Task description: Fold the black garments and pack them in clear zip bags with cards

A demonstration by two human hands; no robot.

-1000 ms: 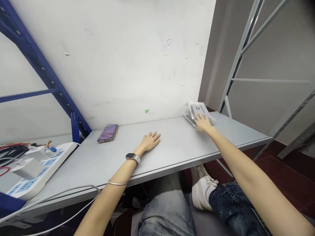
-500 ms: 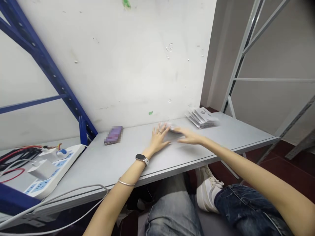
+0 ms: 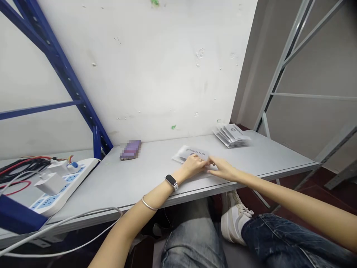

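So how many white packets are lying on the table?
At least 5. One packet lies under both hands at the table's middle; a fanned stack of about four sits at the far right corner, and more may be hidden inside it.

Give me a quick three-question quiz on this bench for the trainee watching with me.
1. True or false: both hands touch the white packet lying on the grey table.
2. Which lies nearest the blue rack upright? A) the stack of packets B) the purple box C) the white shoe
3. Which wrist wears the watch?

Key
1. True: the left hand and the right hand meet at its near edge.
2. B
3. The left.
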